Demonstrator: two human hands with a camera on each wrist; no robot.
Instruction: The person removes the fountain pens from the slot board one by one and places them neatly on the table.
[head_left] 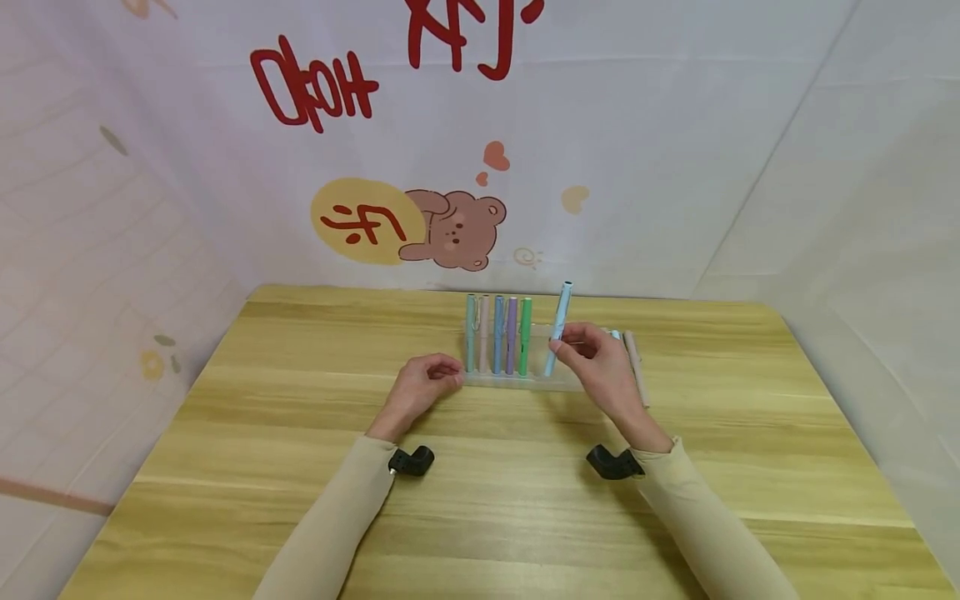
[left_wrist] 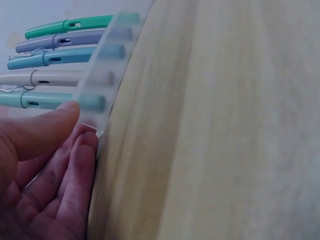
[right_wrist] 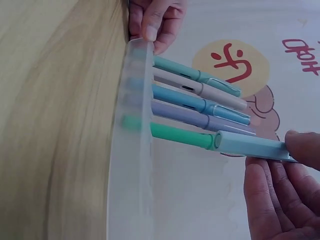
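Observation:
A frosted clear pen stand sits near the back of the table. Upright in its left part is a row of pens: teal, pale pink, blue, purple and green. My left hand holds the stand's left end, thumb and fingertips against it. Between thumb and fingers, my right hand pinches a light blue pen, slightly tilted, right of the green one. Its lower end appears above the stand in the right wrist view; whether it touches is unclear.
Right of my right hand lies a greyish-beige pen, with the light blue tip of another beside it, mostly hidden. A printed cloth wall rises behind the wooden table.

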